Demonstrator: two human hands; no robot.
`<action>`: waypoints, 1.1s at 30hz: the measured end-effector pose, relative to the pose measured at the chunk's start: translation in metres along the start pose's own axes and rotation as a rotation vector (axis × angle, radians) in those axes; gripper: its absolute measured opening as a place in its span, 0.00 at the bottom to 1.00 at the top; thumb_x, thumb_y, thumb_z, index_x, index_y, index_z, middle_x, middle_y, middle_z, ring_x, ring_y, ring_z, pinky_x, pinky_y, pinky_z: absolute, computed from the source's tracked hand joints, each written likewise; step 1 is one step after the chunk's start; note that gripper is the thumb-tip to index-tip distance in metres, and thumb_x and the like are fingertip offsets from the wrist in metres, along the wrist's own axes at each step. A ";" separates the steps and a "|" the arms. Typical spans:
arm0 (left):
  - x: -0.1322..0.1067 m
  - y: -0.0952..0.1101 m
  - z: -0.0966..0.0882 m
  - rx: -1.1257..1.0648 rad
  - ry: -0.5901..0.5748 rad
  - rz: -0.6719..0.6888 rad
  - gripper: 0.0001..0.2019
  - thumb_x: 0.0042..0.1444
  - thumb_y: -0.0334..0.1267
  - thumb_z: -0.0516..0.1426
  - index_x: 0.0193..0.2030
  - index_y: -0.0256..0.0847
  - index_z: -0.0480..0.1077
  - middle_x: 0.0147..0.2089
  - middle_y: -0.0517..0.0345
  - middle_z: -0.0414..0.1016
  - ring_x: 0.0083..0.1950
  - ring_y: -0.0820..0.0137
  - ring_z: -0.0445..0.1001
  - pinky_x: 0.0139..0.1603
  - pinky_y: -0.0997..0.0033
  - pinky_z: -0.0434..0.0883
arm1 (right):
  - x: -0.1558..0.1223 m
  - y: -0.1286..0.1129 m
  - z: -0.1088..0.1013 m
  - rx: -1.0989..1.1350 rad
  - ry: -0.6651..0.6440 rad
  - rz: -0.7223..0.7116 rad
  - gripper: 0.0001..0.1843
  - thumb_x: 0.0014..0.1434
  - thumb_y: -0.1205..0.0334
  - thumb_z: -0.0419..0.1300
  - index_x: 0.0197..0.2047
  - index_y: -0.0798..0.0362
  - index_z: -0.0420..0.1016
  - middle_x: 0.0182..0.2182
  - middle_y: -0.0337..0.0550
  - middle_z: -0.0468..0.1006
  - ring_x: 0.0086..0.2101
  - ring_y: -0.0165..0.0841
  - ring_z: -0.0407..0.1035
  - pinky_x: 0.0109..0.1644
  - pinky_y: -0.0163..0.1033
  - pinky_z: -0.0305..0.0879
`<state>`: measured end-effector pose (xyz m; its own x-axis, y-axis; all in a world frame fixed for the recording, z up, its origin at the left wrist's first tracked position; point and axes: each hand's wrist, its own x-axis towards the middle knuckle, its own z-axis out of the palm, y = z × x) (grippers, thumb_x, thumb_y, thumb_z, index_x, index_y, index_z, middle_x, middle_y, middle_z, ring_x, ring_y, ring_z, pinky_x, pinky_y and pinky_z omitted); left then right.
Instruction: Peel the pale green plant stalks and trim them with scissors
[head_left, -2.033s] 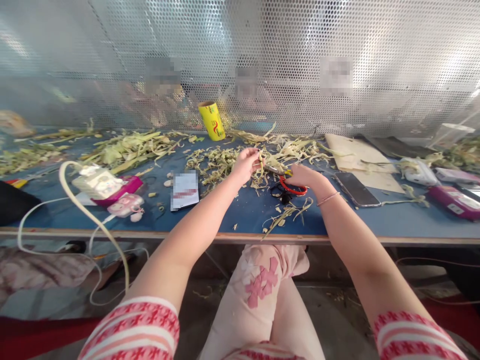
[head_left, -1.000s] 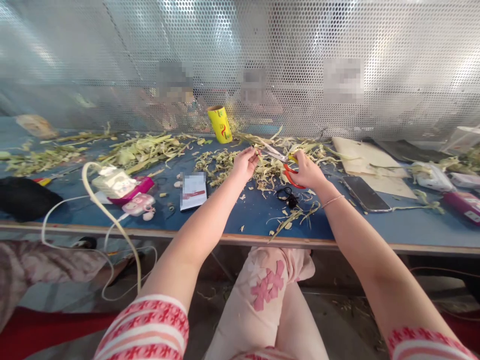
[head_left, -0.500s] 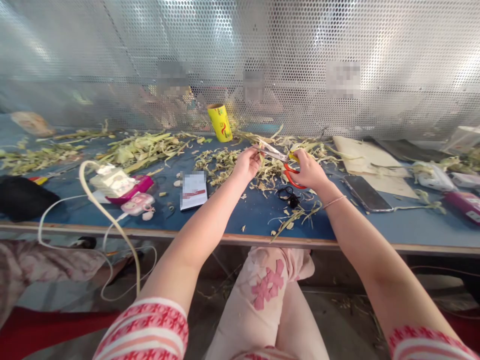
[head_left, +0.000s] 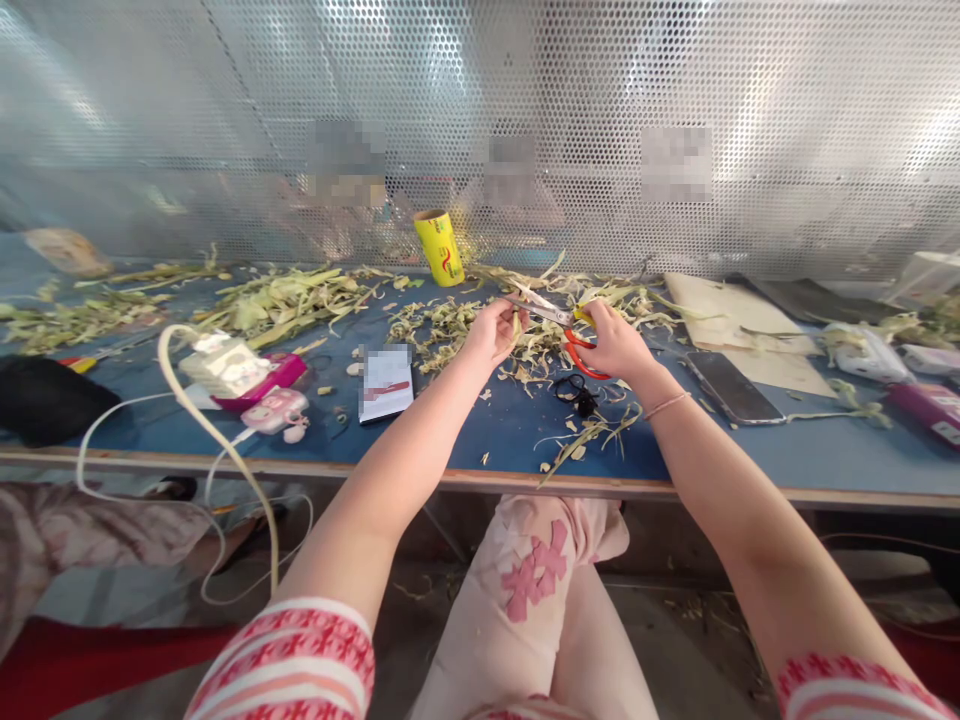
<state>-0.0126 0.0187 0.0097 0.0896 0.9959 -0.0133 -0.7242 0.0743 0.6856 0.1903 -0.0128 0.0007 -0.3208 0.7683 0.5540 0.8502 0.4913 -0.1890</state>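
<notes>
My right hand (head_left: pixel 611 340) grips red-handled scissors (head_left: pixel 559 322), the blades pointing left toward my left hand. My left hand (head_left: pixel 493 330) is closed in a pinch on a small pale green plant piece (head_left: pixel 516 322) held at the blade tips. Both hands hover over a heap of cut green-yellow plant trimmings (head_left: pixel 487 320) on the blue table (head_left: pixel 465 430). A black hair tie or clip (head_left: pixel 576 390) lies just below my right hand.
A yellow roll (head_left: pixel 439 247) stands at the back against a perforated metal screen (head_left: pixel 480 120), with people behind it. A card (head_left: pixel 386 380), pink devices and a white cable (head_left: pixel 225 440) lie left. A phone (head_left: pixel 731 387), boards and more trimmings lie right.
Two seconds ago the scissors lay low near the table under my right hand; since then both hands rose slightly and the blades came up to the piece pinched in my left hand.
</notes>
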 end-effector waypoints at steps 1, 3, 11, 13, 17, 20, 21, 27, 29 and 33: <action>0.000 0.000 0.000 -0.002 0.006 -0.007 0.08 0.56 0.26 0.53 0.27 0.35 0.69 0.24 0.59 0.72 0.25 0.78 0.70 0.35 0.77 0.71 | 0.000 0.001 0.000 0.001 0.001 -0.004 0.25 0.53 0.49 0.57 0.50 0.54 0.63 0.46 0.55 0.72 0.45 0.46 0.68 0.46 0.48 0.66; 0.000 -0.001 0.000 -0.015 0.012 -0.018 0.08 0.56 0.25 0.52 0.28 0.35 0.69 0.24 0.58 0.72 0.26 0.77 0.70 0.37 0.76 0.72 | 0.000 0.002 0.001 0.004 0.006 -0.009 0.25 0.53 0.49 0.57 0.50 0.54 0.63 0.46 0.55 0.72 0.45 0.46 0.68 0.46 0.47 0.66; -0.003 -0.003 0.002 -0.073 -0.006 -0.042 0.08 0.56 0.26 0.53 0.27 0.36 0.67 0.23 0.59 0.70 0.26 0.78 0.71 0.37 0.76 0.73 | 0.001 0.001 0.000 0.001 0.011 -0.023 0.23 0.55 0.51 0.56 0.51 0.55 0.64 0.47 0.55 0.73 0.44 0.45 0.69 0.47 0.47 0.65; -0.003 -0.004 0.003 -0.082 -0.003 -0.057 0.08 0.57 0.26 0.52 0.27 0.36 0.66 0.22 0.59 0.69 0.26 0.78 0.71 0.38 0.75 0.74 | 0.001 0.001 -0.001 -0.010 0.003 -0.016 0.23 0.55 0.51 0.56 0.51 0.54 0.65 0.48 0.55 0.73 0.44 0.45 0.69 0.46 0.46 0.65; -0.005 -0.004 0.004 -0.084 -0.025 -0.068 0.07 0.57 0.27 0.52 0.28 0.35 0.67 0.22 0.58 0.69 0.27 0.77 0.71 0.38 0.75 0.74 | 0.001 0.001 -0.003 -0.044 -0.006 0.002 0.24 0.54 0.50 0.58 0.51 0.53 0.66 0.49 0.54 0.73 0.44 0.45 0.69 0.44 0.45 0.65; -0.006 -0.004 0.006 -0.079 -0.026 -0.064 0.06 0.57 0.27 0.53 0.29 0.35 0.67 0.23 0.59 0.69 0.27 0.78 0.71 0.38 0.75 0.74 | 0.002 0.001 -0.004 -0.058 -0.015 0.017 0.23 0.54 0.50 0.59 0.50 0.52 0.66 0.48 0.53 0.74 0.43 0.44 0.70 0.42 0.43 0.65; -0.007 -0.004 0.006 -0.081 -0.019 -0.060 0.06 0.57 0.27 0.53 0.29 0.35 0.67 0.23 0.59 0.69 0.26 0.78 0.71 0.38 0.75 0.74 | 0.002 0.001 -0.004 -0.061 -0.015 0.022 0.22 0.54 0.50 0.59 0.49 0.52 0.67 0.47 0.52 0.74 0.42 0.43 0.70 0.42 0.43 0.64; -0.011 -0.002 0.010 -0.109 -0.027 -0.068 0.08 0.58 0.27 0.53 0.28 0.35 0.67 0.23 0.59 0.69 0.27 0.79 0.71 0.38 0.77 0.73 | 0.003 0.000 -0.004 -0.104 0.003 0.050 0.20 0.54 0.47 0.58 0.46 0.51 0.67 0.42 0.50 0.75 0.39 0.42 0.70 0.37 0.40 0.62; -0.011 -0.002 0.010 -0.120 -0.031 -0.076 0.08 0.58 0.27 0.52 0.28 0.35 0.67 0.23 0.59 0.69 0.27 0.79 0.71 0.37 0.78 0.73 | 0.003 0.000 -0.003 -0.107 0.011 0.054 0.20 0.54 0.47 0.58 0.45 0.50 0.67 0.40 0.49 0.75 0.38 0.41 0.70 0.36 0.40 0.61; -0.008 -0.002 0.008 -0.090 -0.034 -0.060 0.08 0.57 0.27 0.54 0.28 0.36 0.67 0.24 0.58 0.71 0.28 0.79 0.72 0.36 0.79 0.72 | 0.002 -0.001 -0.001 -0.060 0.018 0.080 0.19 0.53 0.47 0.59 0.43 0.50 0.67 0.38 0.47 0.75 0.35 0.39 0.69 0.35 0.39 0.60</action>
<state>-0.0066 0.0099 0.0138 0.1567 0.9873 -0.0270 -0.7753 0.1399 0.6159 0.1890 -0.0123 0.0033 -0.2442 0.7962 0.5535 0.8964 0.4031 -0.1844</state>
